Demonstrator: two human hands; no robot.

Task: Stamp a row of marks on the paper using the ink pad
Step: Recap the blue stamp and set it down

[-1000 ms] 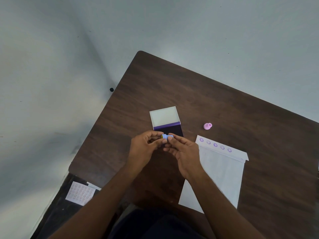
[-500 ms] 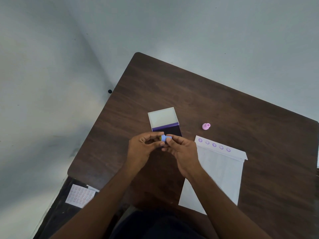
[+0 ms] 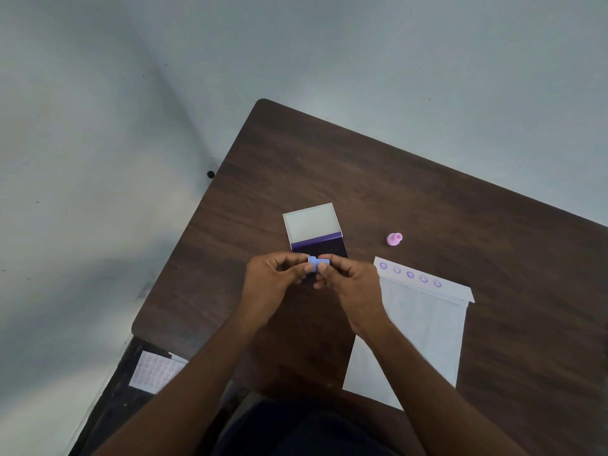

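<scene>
A small blue stamp (image 3: 316, 263) is pinched between the fingertips of my left hand (image 3: 274, 284) and my right hand (image 3: 350, 283), just in front of the ink pad. The ink pad (image 3: 317, 232) lies open, its pale lid flipped back and its dark purple pad partly hidden behind my fingers. A white paper (image 3: 418, 327) lies to the right on the table, with a row of several purple smiley marks (image 3: 410, 274) along its folded top edge. A pink stamp (image 3: 394, 239) rests on the table beyond the paper.
The dark wooden table (image 3: 427, 199) stands against a grey wall, its left edge and far corner close by. A sheet of small stickers (image 3: 156, 371) lies on a lower dark surface at the bottom left.
Both hands have stayed in front of the ink pad, turning the blue stamp a little between the fingertips. The paper and pink stamp have not moved.
</scene>
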